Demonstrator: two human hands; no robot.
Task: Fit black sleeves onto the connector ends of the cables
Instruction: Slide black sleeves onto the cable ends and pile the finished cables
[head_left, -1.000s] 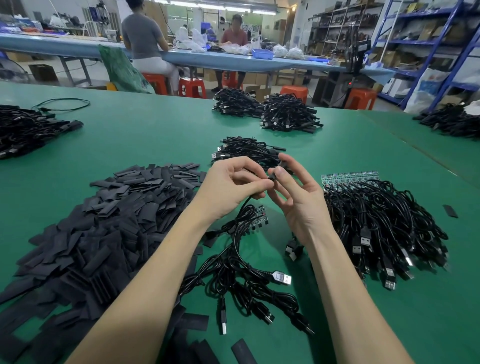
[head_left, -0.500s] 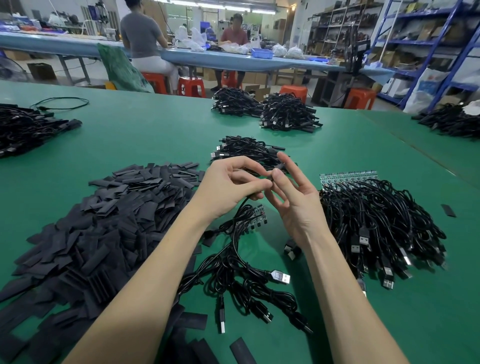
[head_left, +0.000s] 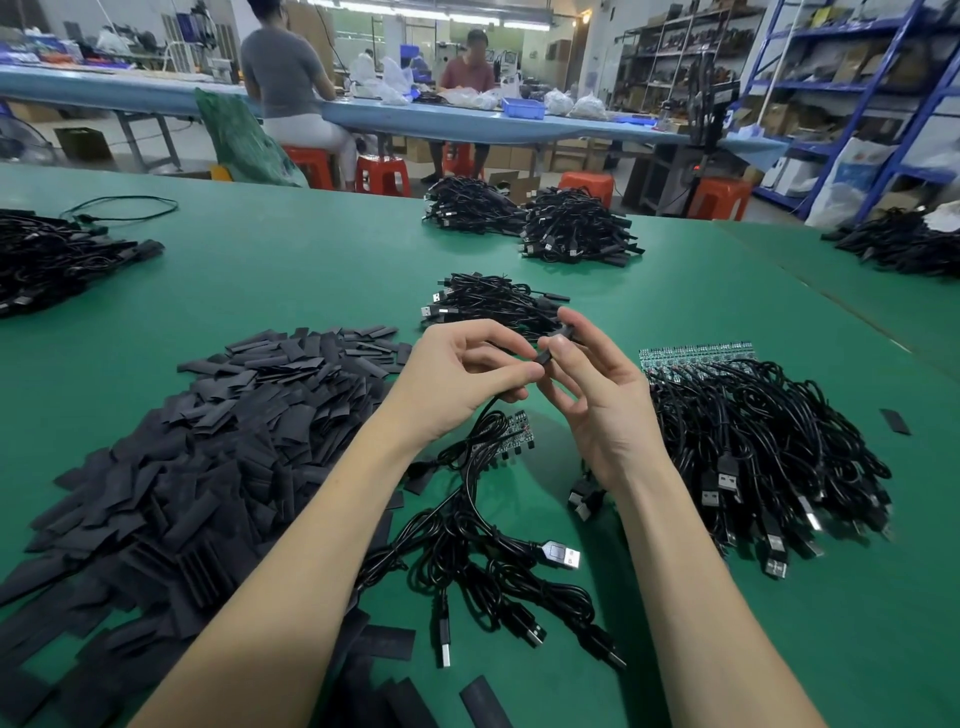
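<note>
Pinching one black sleeve (head_left: 544, 357) above the green table (head_left: 311, 270), left hand (head_left: 457, 379) and right hand (head_left: 597, 400) meet fingertips. Sleeve pile (head_left: 208, 441) left of it, cable heap (head_left: 753, 447) right, loose cables (head_left: 483, 561) beneath; bare table beyond.

Bare green table (head_left: 291, 280) lies open across the upper left of the frame. Lower left is blocked by the sleeve heap (head_left: 171, 467), right by the cable pile (head_left: 769, 457), bottom centre by loose cables (head_left: 483, 561).

Two hands (head_left: 467, 379), six cable heaps (head_left: 753, 452) on the table, one sleeve pile (head_left: 208, 457) (far too many to count), two seated people (head_left: 285, 78)
</note>
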